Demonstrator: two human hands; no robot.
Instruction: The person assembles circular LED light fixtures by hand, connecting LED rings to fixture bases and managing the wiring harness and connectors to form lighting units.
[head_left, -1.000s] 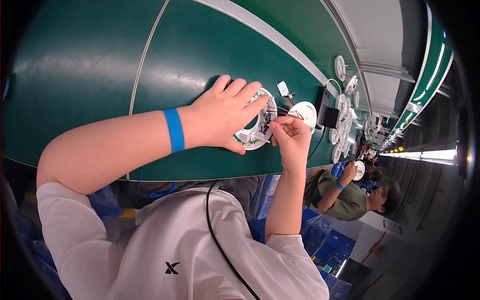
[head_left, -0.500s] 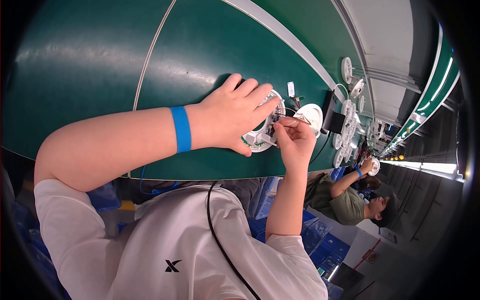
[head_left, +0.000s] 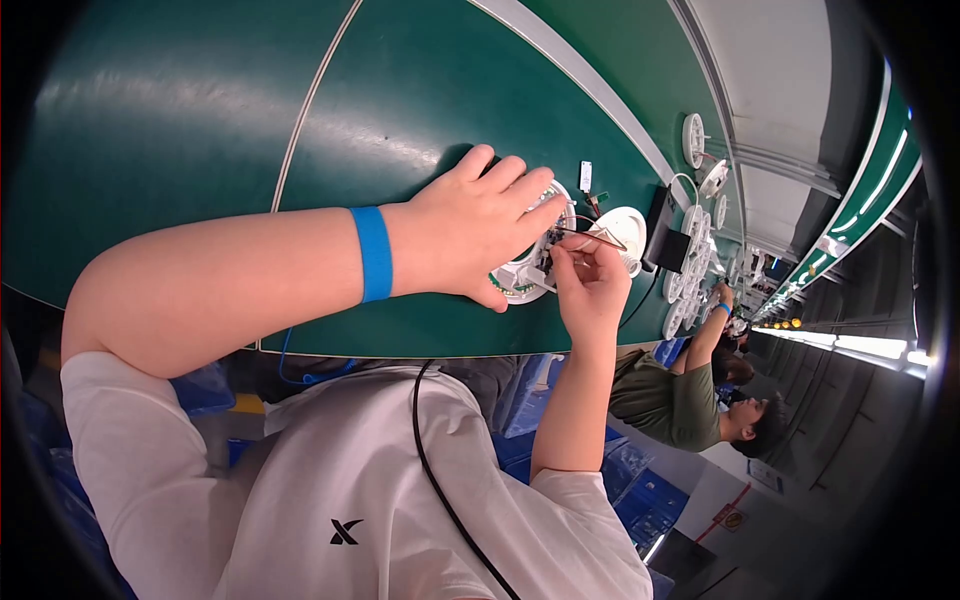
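Observation:
My left hand (head_left: 480,225), a blue band on its wrist, spreads across a round white ring-shaped housing (head_left: 522,293) and grips it from above. Its fingers lie over the far part and its thumb at the near edge. Inside the ring, small electronic parts (head_left: 549,240) show beside the fingers. My right hand (head_left: 590,280) pinches at the ring's right side; what lies between thumb and fingertip is too small to make out. Thin wires (head_left: 605,239) run from the ring over that hand toward a white round cover (head_left: 628,228) just beyond it.
A small white tag-like part (head_left: 585,175) with wires lies behind the cover. To the right are a black box-shaped adapter (head_left: 668,245) with a cable and several white round housings (head_left: 690,275). A co-worker in a green shirt (head_left: 670,400) sits farther right along the green table (head_left: 200,150).
My hands and the ring stay nearly in place, with the left hand slightly farther right. The co-worker's arm has stretched farther up along the table.

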